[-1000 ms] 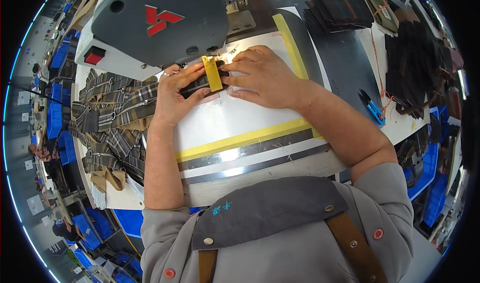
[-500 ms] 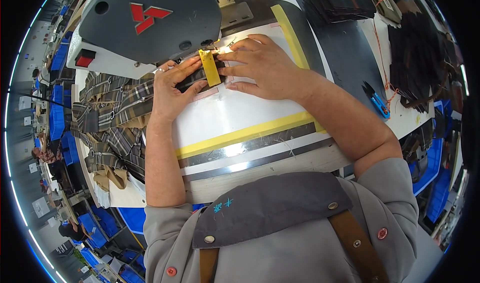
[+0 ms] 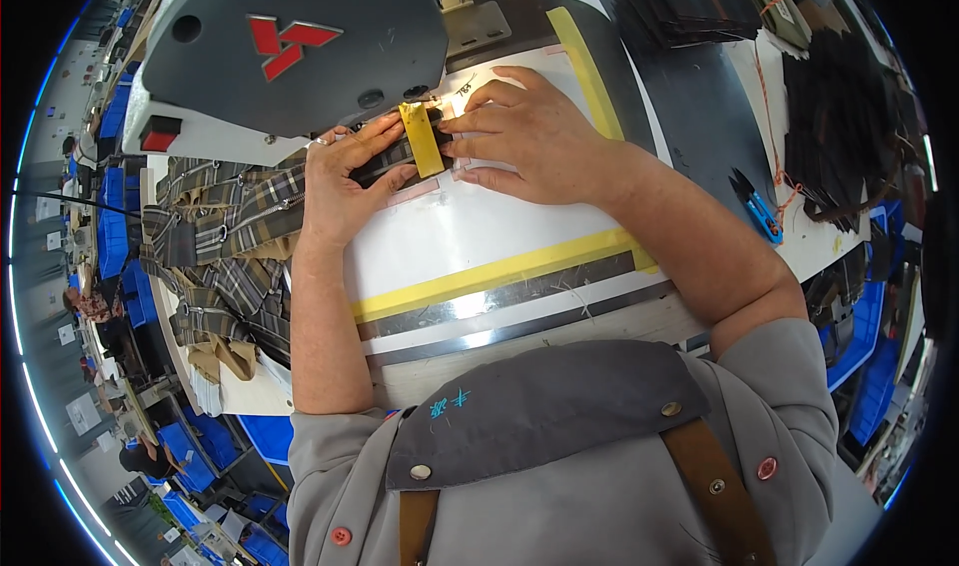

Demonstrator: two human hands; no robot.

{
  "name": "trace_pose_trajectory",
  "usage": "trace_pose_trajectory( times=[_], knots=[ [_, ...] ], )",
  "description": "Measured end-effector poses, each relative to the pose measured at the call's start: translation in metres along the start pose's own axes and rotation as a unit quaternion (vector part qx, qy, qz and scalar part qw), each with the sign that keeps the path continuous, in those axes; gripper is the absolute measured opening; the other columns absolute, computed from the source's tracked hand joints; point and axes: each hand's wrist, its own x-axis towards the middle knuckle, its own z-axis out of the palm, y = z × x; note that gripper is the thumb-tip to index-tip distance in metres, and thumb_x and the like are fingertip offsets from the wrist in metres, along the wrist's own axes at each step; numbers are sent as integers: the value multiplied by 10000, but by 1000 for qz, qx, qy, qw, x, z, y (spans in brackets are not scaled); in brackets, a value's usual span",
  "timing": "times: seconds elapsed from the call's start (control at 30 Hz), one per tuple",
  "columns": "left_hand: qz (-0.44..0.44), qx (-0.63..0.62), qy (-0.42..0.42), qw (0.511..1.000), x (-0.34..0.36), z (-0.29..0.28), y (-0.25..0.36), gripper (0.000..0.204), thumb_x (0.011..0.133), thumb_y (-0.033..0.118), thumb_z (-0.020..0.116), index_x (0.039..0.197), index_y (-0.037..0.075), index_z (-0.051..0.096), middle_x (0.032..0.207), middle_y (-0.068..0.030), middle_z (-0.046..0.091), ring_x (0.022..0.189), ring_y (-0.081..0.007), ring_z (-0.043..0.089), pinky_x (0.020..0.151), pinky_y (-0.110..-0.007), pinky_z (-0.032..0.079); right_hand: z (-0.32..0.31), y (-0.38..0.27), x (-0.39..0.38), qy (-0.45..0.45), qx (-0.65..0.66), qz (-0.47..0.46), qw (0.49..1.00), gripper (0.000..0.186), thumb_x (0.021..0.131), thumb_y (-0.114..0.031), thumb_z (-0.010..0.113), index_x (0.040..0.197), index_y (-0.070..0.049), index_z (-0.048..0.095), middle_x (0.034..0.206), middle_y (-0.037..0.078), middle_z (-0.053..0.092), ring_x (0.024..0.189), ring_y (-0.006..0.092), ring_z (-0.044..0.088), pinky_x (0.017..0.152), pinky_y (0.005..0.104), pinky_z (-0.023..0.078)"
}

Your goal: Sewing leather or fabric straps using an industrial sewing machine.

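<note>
Under the lit front of a grey sewing machine head [image 3: 320, 26], a strip of dark plaid fabric [image 3: 377, 171] lies on the white work surface. Across it stands a yellow flat piece [image 3: 424, 144]. My left hand [image 3: 345, 171] rests on the plaid fabric, its fingers stretched along the far edge and its thumb apart at the near edge. To the right of the yellow piece, my right hand [image 3: 539, 141] lies with spread fingers, the tips touching the fabric's dark end. The needle area is mostly hidden by the machine head.
Plaid pieces with zippers [image 3: 235, 216] are heaped at the left. Blue-handled thread snips [image 3: 756, 206] lie at the right, near a bundle of dark pieces [image 3: 834, 126]. A dark stack [image 3: 684, 6] sits at the back right. Yellow tape [image 3: 489, 274] borders the white sheet.
The whole view has shifted slightly. Both hands keep nearly the same places around the fabric and the yellow piece, with a little more of the white sheet's handwriting showing beyond my right fingers.
</note>
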Motion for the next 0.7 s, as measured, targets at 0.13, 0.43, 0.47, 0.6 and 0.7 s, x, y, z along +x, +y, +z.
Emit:
trace_pose_trajectory(
  times=[0.13,0.43,0.47,0.6,0.7],
  knots=[
    [-8,9,-3,1000,3,2,1,502,727,244,904,1194,110,780,1268,-75,742,1189,-191,686,1109,-458,362,-2,3,0,-6,4,6,1000,243,932,-356,726,1072,-166,785,1254,-11,707,1230,212,581,1149,468,361],
    [-3,-21,2,1000,2,7,-4,527,707,259,916,1194,110,778,1265,-78,742,1163,-191,692,1103,-438,361,-1,3,-2,-11,19,8,1000,226,927,-353,728,1059,-177,780,1283,4,692,1296,231,551,1173,485,343],
    [-3,-22,4,1000,2,7,-2,529,704,261,918,1191,108,779,1261,-79,743,1158,-188,694,1100,-431,363,-1,2,-3,-8,13,-3,1000,215,931,-354,725,1057,-189,782,1291,6,689,1298,230,551,1185,495,330],
    [-7,-9,11,1000,2,7,1,533,697,263,923,1183,100,780,1250,-86,747,1137,-182,700,1088,-416,371,-1,1,-3,-12,12,3,1000,191,943,-363,717,1045,-220,790,1310,7,684,1305,222,550,1209,520,297],
    [-7,-13,12,1000,0,7,0,545,683,267,929,1178,96,781,1247,-90,747,1127,-180,700,1083,-414,375,0,2,-4,-17,17,7,1000,201,944,-363,717,1055,-217,798,1318,4,681,1311,221,547,1211,525,290]
  ],
)
